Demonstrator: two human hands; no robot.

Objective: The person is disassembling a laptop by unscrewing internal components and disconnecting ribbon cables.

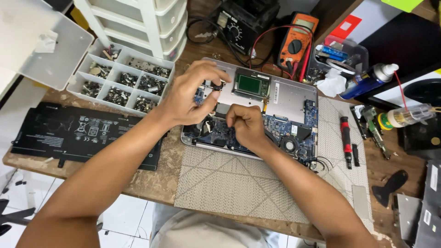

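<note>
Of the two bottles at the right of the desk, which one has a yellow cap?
The clear bottle lying nearer the desk's right edge; the blue spray can above it has a white nozzle and red straw.

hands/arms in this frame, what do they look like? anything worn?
Two bare hands: left hand, right hand. No gloves, rings, watch or wristband visible. Both forearms are uncovered up to the bottom edge of the head view; no sleeves show. Nails look short. A light-coloured garment shows between the arms at the bottom.

Left hand point(190, 94) pinches a small black part point(217, 85) over the opened laptop point(289, 98); right hand point(245, 126) rests curled on its circuit board point(294, 126), battery point(82, 133) lying left on the worktop point(151, 183).
</note>
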